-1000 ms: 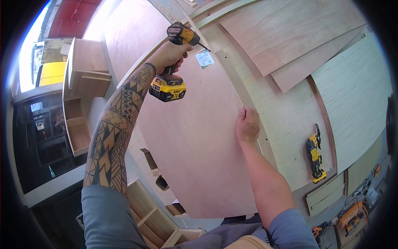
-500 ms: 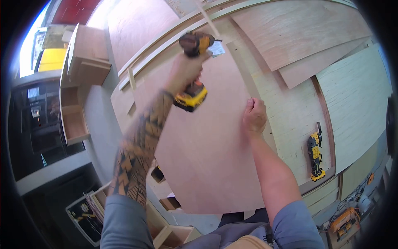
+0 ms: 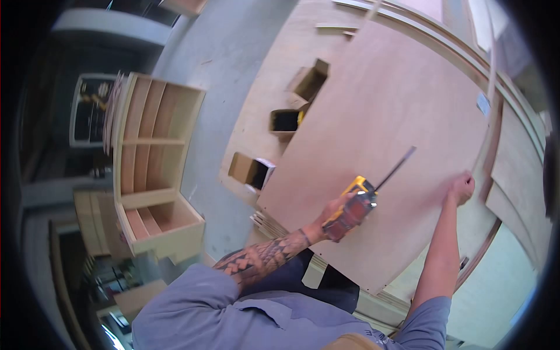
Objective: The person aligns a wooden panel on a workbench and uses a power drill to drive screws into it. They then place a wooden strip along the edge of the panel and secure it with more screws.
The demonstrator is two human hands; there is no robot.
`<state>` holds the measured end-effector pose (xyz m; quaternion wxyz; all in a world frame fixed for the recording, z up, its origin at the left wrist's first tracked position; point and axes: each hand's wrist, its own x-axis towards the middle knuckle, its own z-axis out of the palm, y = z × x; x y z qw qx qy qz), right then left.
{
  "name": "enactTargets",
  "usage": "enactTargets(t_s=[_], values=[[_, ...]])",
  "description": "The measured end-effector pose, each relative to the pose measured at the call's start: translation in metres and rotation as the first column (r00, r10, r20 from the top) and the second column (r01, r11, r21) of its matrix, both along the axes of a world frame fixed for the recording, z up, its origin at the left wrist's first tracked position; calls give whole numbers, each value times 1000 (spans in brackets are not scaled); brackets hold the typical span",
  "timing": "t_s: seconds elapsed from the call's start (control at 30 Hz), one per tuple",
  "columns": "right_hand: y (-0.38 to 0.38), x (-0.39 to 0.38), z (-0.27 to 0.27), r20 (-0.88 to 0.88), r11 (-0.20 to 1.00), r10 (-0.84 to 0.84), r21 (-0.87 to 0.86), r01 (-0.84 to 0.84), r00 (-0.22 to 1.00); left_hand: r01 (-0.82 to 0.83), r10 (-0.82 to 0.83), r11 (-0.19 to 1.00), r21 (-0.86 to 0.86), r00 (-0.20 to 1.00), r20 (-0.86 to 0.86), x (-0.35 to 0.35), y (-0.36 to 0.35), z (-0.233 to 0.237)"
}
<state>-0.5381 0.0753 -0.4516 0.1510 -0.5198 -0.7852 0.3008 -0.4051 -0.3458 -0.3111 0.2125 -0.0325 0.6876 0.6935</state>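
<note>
My left hand (image 3: 332, 217) is closed round a yellow and black cordless drill (image 3: 352, 210), held above a large plywood panel (image 3: 373, 122). A long thin bit points from the drill towards the upper right. My right hand (image 3: 462, 188) is curled closed at the panel's right edge. Whatever may be inside its fingers is hidden. A small pale label (image 3: 483, 105) lies near the panel's far right corner. Small dark holes or screw heads show along the panel's near edge.
Several open cardboard boxes (image 3: 240, 166) stand on a board left of the panel. A wooden shelf unit (image 3: 157, 142) is on the grey floor (image 3: 224, 76) farther left. More plywood sheets (image 3: 513, 210) lie at the right, with long strips (image 3: 408, 22) along the far side.
The view has swung left, bringing the boxes and shelf unit into sight. My left hand has drawn the drill back from the far edge towards my body. My right hand stays at the panel's edge.
</note>
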Motion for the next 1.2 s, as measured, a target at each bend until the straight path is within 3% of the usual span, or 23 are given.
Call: enactTargets(t_s=[0.07,0.1,0.17,0.23,0.3,0.33,0.37,0.4,0.43,0.47,0.5,0.53,0.57,0.6,0.67,0.7,0.73,0.77,0.8,0.87,1.03,1.1,1.2], values=[[28,25,-40,-156,994,107,5,-108,982,63,-71,997,-42,968,-239,-13,0,12],[37,41,-55,-285,985,166,11,-170,944,31,-39,999,-33,964,-264,-19,-1,19],[2,93,-23,-240,986,163,9,-166,957,242,-253,967,-73,920,-299,-26,-10,32],[-27,167,-22,-141,989,145,48,-139,979,260,-286,958,-118,871,-399,-27,-34,40],[-72,257,-9,-8,971,238,27,-238,971,214,-329,933,-291,837,-438,-18,-88,42],[-100,303,1,87,940,330,60,-336,940,95,-256,928,-360,866,-430,-16,-125,40],[-128,346,13,110,913,395,60,-403,912,-98,-79,913,-396,910,-407,-12,-164,21],[-155,384,30,150,899,427,35,-436,892,-302,114,798,-521,925,-362,-10,-200,6],[-189,408,68,229,931,363,-56,-360,903,-355,128,638,-683,924,-361,-11,-244,-34],[-213,430,88,204,909,412,-29,-415,888,-307,91,481,-821,949,-301,-5,-272,-56],[-232,451,104,184,891,446,8,-455,876,-164,-9,511,-844,980,-197,1,-300,-69],[-248,462,119,202,863,493,9,-505,846,-128,-134,510,-851,965,-225,3,-318,-90],[-266,470,132,224,847,516,9,-532,827,6,-233,572,-820,960,-156,-6,-318,-78],[-280,469,144,183,867,498,-141,-478,848,35,-369,537,-843,908,-198,-12,-330,-99],[-295,458,160,143,841,460,-386,-379,876,96,-299,636,-766,945,-130,-15,-334,-89],[-299,449,165,138,797,466,-494,-348,874,75,-329,639,-766,926,-184,-14,-359,-116],[-300,443,164,142,833,407,-464,-302,902,72,-385,579,-812,902,-195,-8,-361,-119],[-299,436,159,108,783,468,-511,-354,877,49,-429,509,-859,880,-204,-11,-362,-113],[-299,430,154,63,715,537,-562,-415,841,55,-457,515,-856,862,-219,-12,-355,-100],[-302,415,157,43,706,565,-542,-456,824,54,-556,274,-960,823,-112,-8,-336,-79],[-310,388,151,29,607,711,-529,-593,703,96,-545,316,-944,832,-98,-27,-319,-74],[-314,378,147,1,510,774,-593,-623,633,205,-528,257,-944,848,40,-32,-314,-63],[-324,368,150,-41,534,745,-562,-631,666,172,-632,336,-926,770,-86,-29,-321,-56]])
